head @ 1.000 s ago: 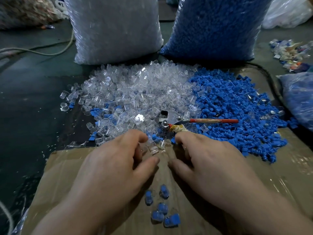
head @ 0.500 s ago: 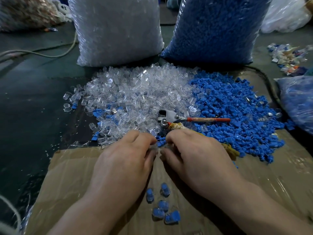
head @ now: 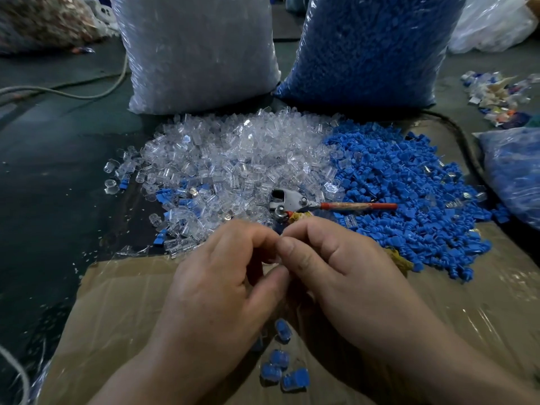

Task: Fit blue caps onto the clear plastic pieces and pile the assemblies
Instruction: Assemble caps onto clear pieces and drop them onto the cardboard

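Both hands are drawn in together over the brown cardboard surface (head: 131, 302), the left hand (head: 222, 287) and the right hand (head: 344, 282) meeting tip to tip. The left fingers (head: 257, 235) are curled, with thumb and forefinger closed toward each other. The right fingers (head: 295, 252) are bent the same way and press against them. Whatever is pinched where they meet is hidden by the fingertips, so I cannot tell if a cap and a clear piece are there, or which way their long axis runs. My guess is that a cap is being pushed home, hand against hand.

The next move turns on the little pile of finished blue-capped clear assemblies (head: 280, 363). It lies on the person's side of the fingers, low between the two wrists and about equally near either hand, so letting go downward should land a piece there.

Fresh stock lies beyond the fingers. The heap of small clear plastic pieces (head: 233, 165) is to their left, nearer the left hand. The heap of small blue plastic caps (head: 409, 194) is to their right, nearer the right hand.
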